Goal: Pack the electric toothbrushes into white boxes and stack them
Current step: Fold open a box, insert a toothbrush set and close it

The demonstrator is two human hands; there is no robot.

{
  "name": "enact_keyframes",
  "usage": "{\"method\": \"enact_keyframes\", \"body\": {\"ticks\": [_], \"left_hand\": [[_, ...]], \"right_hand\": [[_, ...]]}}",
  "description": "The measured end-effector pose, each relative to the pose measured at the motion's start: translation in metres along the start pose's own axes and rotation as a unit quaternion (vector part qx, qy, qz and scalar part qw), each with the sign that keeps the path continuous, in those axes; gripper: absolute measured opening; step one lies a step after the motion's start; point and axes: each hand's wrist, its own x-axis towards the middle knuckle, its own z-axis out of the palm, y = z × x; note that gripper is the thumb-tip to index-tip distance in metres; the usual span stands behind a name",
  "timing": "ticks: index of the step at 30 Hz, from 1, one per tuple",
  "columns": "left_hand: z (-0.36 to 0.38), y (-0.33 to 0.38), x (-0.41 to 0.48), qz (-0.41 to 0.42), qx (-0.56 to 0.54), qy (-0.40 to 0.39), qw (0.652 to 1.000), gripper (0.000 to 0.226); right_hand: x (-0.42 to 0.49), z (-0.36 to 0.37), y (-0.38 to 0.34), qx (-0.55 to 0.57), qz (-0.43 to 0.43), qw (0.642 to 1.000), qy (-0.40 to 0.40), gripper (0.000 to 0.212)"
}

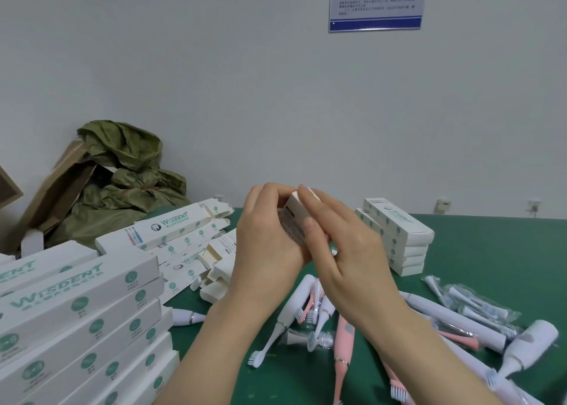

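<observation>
The left hand (264, 242) and right hand (346, 251) both grip a white box (293, 206) above the worktop (491, 251); uneven pressure on its end could crumple it.

I see the raised carton (293, 209) as matt white card. The stacked cartons (79, 312) are the same matt card with green print. The bench (491, 251) has a dull green, cloth-like cover. The toothbrushes (294, 306) are smooth white and pink plastic, some in glossy clear film (478, 308). The olive sack (129, 171) is crinkled and the wall notice (377, 2) glossy.
</observation>
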Motion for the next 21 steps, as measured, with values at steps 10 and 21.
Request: {"method": "enact_keyframes", "body": {"ticks": [10,21], "left_hand": [[-0.034,0.004,0.017,-0.037,-0.285,-0.021,0.958,0.073],[-0.057,-0.046,0.029,-0.19,-0.055,-0.023,0.98,0.067]], "right_hand": [[0.008,-0.018,0.048,0.192,0.43,0.882,-0.011,0.043],[0.018,-0.053,0.052,0.368,0.446,0.806,0.124,0.017]]}}
